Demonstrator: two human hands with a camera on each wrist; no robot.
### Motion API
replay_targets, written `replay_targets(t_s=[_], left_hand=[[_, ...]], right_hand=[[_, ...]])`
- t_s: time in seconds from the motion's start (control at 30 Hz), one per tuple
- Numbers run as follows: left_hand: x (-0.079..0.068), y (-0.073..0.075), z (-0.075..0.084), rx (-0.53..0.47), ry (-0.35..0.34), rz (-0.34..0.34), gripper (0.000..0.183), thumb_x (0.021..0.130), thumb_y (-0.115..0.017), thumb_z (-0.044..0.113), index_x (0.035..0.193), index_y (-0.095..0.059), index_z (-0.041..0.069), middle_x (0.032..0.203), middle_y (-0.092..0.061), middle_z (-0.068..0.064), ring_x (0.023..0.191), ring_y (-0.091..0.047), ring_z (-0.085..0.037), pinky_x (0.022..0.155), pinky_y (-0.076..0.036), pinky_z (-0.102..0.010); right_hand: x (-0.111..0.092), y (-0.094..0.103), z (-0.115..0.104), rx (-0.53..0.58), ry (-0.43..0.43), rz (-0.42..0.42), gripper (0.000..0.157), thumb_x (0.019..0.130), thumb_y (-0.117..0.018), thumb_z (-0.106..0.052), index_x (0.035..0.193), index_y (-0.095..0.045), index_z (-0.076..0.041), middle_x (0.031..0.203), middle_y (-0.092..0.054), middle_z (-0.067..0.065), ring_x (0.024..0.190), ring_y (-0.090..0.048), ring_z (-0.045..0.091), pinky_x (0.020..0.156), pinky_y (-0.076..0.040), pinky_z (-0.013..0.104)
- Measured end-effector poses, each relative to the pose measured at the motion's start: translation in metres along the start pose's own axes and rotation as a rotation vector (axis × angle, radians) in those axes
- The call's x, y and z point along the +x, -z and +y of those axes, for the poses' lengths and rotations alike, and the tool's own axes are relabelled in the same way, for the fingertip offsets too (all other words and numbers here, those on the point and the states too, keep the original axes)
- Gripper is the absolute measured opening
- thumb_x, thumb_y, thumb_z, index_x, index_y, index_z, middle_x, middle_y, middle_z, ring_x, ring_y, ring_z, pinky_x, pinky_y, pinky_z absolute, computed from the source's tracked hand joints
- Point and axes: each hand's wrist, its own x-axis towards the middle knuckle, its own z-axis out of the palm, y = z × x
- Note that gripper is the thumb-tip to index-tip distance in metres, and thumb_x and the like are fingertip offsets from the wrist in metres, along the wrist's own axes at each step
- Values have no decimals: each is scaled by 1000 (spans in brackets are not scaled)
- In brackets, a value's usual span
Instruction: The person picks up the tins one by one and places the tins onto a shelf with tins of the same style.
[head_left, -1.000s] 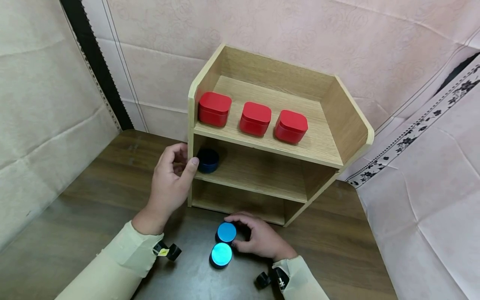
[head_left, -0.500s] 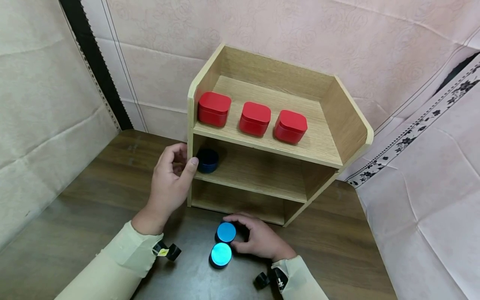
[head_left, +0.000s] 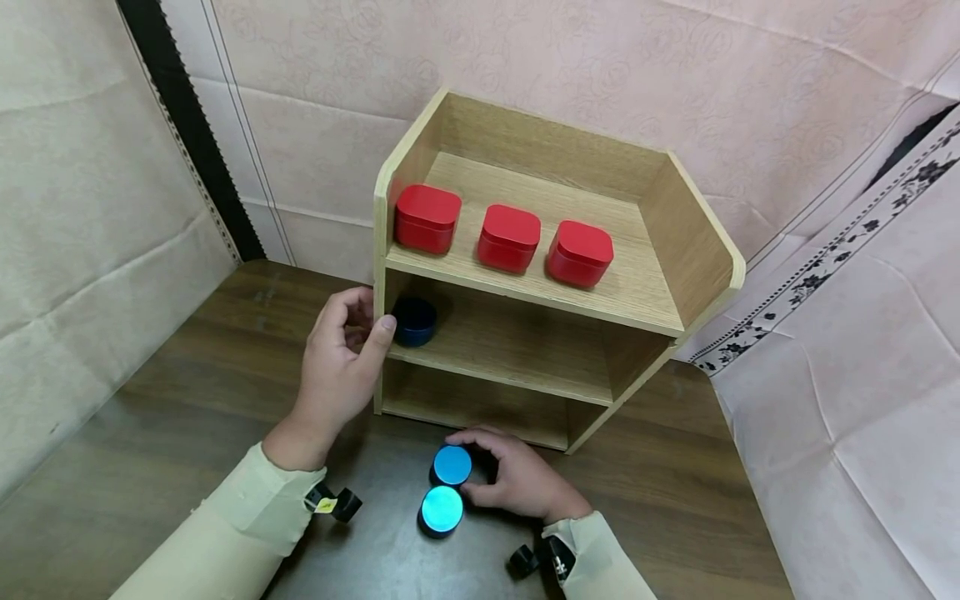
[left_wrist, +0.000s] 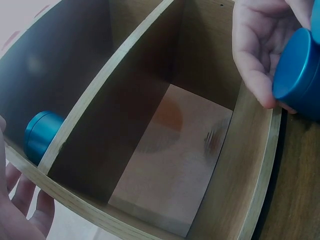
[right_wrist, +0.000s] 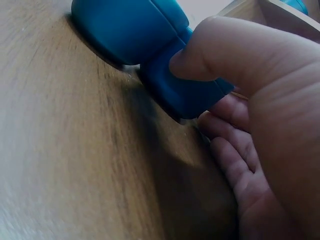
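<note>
My left hand [head_left: 337, 358] grips the left side panel of a small wooden shelf [head_left: 645, 321], thumb at the front edge, the other fingers on the outside. Just inside that panel, on the middle level, stands a round blue tin [head_left: 415, 323], also visible in the left wrist view as a lidded tin [left_wrist: 42, 135]. On the table before the shelf, two more round blue tins stand touching. Around the farther tin [head_left: 452, 465] my right hand [head_left: 517, 481] curls, its thumb [right_wrist: 205, 57] pressed against the side. The nearer tin [head_left: 442, 510] is not held.
Three red rounded-square tins [head_left: 507, 238] stand in a row on the shelf's top level. The dark wooden table [head_left: 675, 500] extends to both sides. Pale cloth walls [head_left: 315, 150] rise behind and at the sides. A camera [head_left: 347, 505] sits on each wrist.
</note>
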Motion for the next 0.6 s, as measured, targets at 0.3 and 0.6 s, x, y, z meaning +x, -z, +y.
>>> replay_targets(t_s=[0.3, 0.6], left_hand=[[0, -1, 0, -9, -3, 0, 39, 112, -69, 29, 143, -60, 7, 123, -61, -7, 110, -59, -16, 93, -53, -25], [-1, -1, 0, -7, 1, -5, 39, 112, -69, 29, 144, -60, 7, 124, -61, -8, 110, -58, -16, 93, -53, -25]], right_hand=[[-1, 2, 0, 8, -13, 8, 59, 98, -86, -22, 152, -65, -38, 152, -64, -23, 143, -61, 8, 125, -48, 40], [-3, 3, -1, 39, -36, 9, 60, 98, -86, -23, 152, -66, -35, 152, -64, -24, 141, -61, 8, 125, -48, 41]])
